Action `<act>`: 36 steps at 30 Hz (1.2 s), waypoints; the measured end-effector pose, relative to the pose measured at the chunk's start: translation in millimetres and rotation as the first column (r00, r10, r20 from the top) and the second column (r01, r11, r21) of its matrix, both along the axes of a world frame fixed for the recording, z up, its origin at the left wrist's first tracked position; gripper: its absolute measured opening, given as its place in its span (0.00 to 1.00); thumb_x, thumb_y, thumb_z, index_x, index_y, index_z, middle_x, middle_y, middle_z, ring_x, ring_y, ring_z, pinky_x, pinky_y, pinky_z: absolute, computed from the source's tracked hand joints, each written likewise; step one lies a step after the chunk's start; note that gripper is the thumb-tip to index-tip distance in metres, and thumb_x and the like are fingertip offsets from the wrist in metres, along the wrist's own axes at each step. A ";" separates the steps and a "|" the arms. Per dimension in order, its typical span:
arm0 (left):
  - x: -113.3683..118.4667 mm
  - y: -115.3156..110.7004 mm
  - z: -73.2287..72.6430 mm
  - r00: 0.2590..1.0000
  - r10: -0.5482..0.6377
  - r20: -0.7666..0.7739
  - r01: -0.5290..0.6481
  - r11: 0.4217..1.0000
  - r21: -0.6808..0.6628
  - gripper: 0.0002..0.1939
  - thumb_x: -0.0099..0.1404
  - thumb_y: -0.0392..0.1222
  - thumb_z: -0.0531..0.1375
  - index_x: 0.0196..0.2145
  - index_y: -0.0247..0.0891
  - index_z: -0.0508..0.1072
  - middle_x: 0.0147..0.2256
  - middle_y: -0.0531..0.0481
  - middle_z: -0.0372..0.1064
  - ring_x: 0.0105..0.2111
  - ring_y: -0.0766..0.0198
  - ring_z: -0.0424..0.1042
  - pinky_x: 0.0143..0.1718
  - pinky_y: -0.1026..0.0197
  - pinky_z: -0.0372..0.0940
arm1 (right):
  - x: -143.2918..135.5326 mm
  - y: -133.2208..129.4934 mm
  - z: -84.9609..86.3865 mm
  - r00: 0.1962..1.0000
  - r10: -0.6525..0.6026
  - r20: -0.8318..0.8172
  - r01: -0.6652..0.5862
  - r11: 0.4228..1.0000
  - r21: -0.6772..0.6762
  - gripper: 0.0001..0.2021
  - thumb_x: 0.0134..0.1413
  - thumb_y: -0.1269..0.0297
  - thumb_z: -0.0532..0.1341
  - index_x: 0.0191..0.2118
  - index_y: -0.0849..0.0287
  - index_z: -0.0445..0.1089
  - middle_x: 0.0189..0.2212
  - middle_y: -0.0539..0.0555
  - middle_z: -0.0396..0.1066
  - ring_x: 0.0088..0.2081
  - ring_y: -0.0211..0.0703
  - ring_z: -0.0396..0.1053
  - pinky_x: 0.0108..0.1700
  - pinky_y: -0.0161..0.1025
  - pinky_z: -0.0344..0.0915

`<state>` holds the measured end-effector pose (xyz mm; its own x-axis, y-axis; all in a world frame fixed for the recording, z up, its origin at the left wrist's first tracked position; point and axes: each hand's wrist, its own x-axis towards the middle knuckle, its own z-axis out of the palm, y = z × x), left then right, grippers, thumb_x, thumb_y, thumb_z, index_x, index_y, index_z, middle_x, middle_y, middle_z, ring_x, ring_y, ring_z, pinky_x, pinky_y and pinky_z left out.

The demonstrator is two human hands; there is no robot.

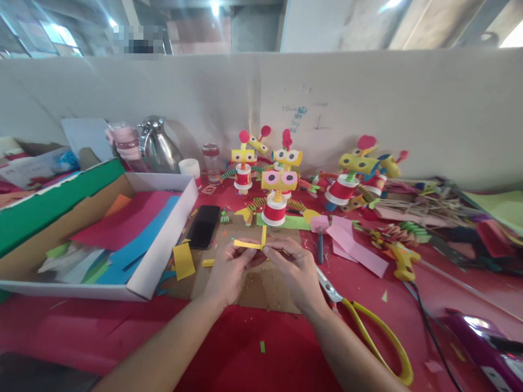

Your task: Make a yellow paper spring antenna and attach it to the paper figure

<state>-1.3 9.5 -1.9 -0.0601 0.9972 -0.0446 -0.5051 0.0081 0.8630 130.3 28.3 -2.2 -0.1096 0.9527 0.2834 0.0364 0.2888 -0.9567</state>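
So, nearest us, yellow-handled scissors (378, 329) lie just beside our right wrist. Over the brown cardboard (261, 295), our left hand (229, 274) is closed in a pinch on a yellow paper L-shape (247, 244), and our right hand (298, 270) nips its corner, thumb against fingertips; bent or joined there, we can't tell. Beyond, to the left, lies a black phone (204, 226); straight ahead stands a paper-cup figure (274, 209), more figures (243, 177) behind it, then the pale partition (408, 109).
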 end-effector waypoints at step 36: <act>-3.0 1.8 -1.1 0.995 -0.037 0.089 0.045 0.996 -0.083 0.09 0.49 0.37 0.69 0.27 0.34 0.73 0.27 0.52 0.71 0.29 0.68 0.71 0.38 0.59 0.69 | 2.3 0.8 2.0 0.996 0.008 0.093 -0.018 0.994 0.105 0.06 0.50 0.67 0.63 0.33 0.52 0.78 0.32 0.54 0.73 0.37 0.45 0.70 0.40 0.42 0.68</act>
<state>-4.3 11.3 -3.0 -0.0117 0.9911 -0.1324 -0.5762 0.1016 0.8110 132.6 29.0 -0.2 -0.1521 0.9165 0.3701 0.1189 0.3887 -0.9137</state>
